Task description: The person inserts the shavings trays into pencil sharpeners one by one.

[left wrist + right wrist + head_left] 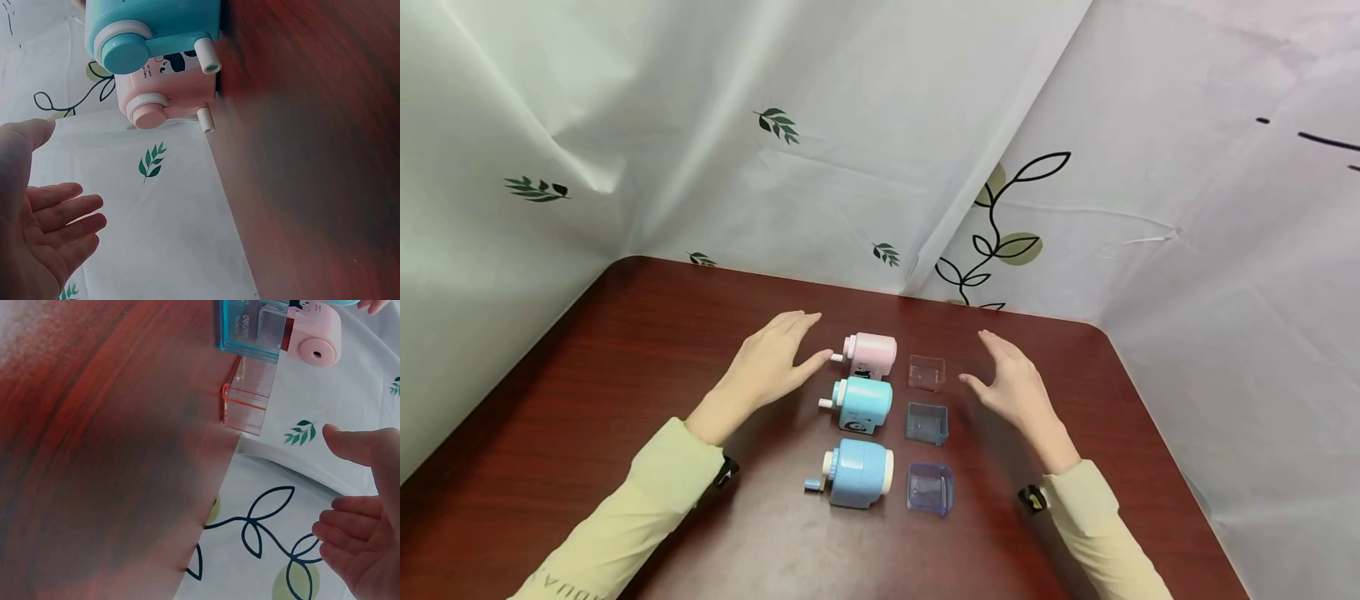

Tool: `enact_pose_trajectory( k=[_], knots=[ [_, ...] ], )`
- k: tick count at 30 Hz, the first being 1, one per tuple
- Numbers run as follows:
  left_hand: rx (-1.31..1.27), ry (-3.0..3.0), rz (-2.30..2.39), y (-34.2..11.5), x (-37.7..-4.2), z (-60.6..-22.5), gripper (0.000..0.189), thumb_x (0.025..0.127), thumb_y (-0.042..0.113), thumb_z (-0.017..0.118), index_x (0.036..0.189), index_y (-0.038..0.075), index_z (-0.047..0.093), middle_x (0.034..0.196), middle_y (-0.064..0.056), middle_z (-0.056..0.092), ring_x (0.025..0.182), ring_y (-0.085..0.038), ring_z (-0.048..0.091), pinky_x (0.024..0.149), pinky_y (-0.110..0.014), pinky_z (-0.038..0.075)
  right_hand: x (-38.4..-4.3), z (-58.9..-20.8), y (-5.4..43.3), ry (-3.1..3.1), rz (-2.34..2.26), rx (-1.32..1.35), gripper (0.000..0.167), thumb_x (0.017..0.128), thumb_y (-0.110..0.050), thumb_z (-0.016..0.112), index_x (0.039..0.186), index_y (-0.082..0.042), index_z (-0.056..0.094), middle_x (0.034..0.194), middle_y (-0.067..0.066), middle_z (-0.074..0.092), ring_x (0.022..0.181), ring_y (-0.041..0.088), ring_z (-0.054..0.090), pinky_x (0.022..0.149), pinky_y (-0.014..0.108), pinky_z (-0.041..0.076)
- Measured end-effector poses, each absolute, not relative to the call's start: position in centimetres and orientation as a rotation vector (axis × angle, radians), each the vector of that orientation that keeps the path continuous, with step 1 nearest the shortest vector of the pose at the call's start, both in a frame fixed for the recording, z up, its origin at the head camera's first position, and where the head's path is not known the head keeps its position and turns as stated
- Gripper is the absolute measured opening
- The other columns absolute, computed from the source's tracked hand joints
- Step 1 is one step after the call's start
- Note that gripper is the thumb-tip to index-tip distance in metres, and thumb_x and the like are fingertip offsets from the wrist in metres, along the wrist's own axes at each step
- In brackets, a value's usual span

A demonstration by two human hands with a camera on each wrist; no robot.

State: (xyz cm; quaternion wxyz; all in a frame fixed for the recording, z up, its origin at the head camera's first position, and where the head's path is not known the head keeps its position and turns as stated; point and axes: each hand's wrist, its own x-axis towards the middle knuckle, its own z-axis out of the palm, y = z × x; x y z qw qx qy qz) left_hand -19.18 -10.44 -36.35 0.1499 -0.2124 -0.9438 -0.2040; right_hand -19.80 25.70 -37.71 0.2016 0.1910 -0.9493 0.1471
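Three crank pencil sharpeners stand in a column on the table: a pink one (876, 352) at the back, a turquoise one (868, 400) in the middle and a larger blue one (859, 473) in front. Just right of them lie three see-through shavings trays: a clear pinkish one (927, 385), a teal-tinted one (927, 435) and a violet-blue one (929, 502). My left hand (767, 360) is left of the pink sharpener, fingers extended, thumb tip close to its crank. Beyond the trays on the right, my right hand (1017, 390) holds nothing, thumb apart from its straight fingers.
The dark red wooden table (587, 400) has rounded back corners. A white curtain (700, 125) with leaf prints hangs along its back and sides. Both wrists carry black straps below light sleeves (662, 475).
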Motion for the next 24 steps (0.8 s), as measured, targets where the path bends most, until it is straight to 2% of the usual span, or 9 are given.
enact_pose_trajectory(
  k=[15,24],
  knots=[
    [-0.679,-2.66,-0.579,-9.8,-20.3,-36.3,0.057,0.088,0.039,0.065,0.13,0.003,0.055,0.126,-0.014,0.06,0.121,-0.028,0.052,0.095,-0.044,0.049,-20.5,-37.6,25.0,-2.717,0.424,0.511,0.067,0.074,-0.025,0.082,0.131,-0.001,0.056,0.124,0.021,0.063,0.113,0.037,0.06,0.092,0.051,0.048],
    [-0.692,-2.666,-0.588,-9.6,-20.8,-36.5,0.055,0.088,0.038,0.066,0.13,0.004,0.054,0.126,-0.013,0.06,0.121,-0.027,0.051,0.094,-0.043,0.049,-21.0,-37.7,24.7,-2.711,0.429,0.544,0.063,0.071,-0.023,0.084,0.124,0.0,0.06,0.12,0.018,0.065,0.112,0.035,0.061,0.093,0.049,0.048]
  ],
)
